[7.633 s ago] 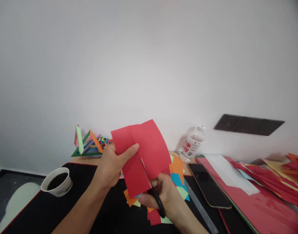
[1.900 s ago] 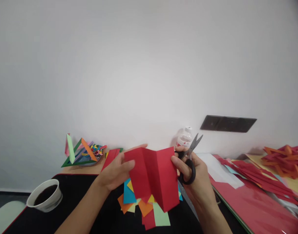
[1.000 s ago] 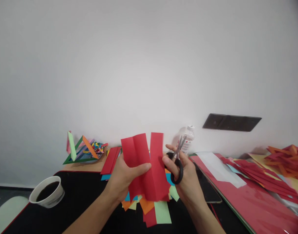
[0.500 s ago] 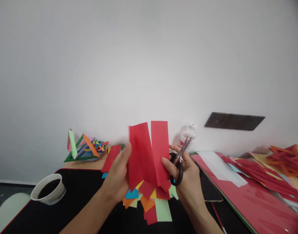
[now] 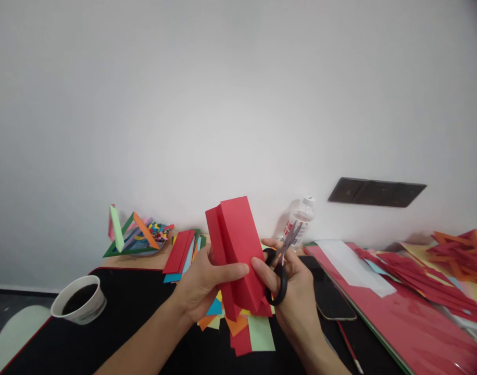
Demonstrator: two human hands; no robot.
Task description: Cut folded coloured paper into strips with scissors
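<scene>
The left hand [image 5: 201, 278] holds a piece of folded red paper [image 5: 240, 229], with its thumb pressed flat on the front. The paper is up in the air over the middle of the tabletop [image 5: 140, 297], tipped a bit to one side. The right hand [image 5: 295, 286] has its thumb on the paper's right side and also holds the scissors [image 5: 288, 241]. Their black loops sit by the fingers, and the blades point up, a little apart. Under the red paper lies a messy pile of colored paper bits [image 5: 261, 333]. A white cup [image 5: 89, 311] with a dark drink stands near the tabletop's left edge. A clear bottle [image 5: 304, 212] stands at the back edge, by the wall [image 5: 238, 104]. A phone [image 5: 336, 299] lies to the right of the right hand
</scene>
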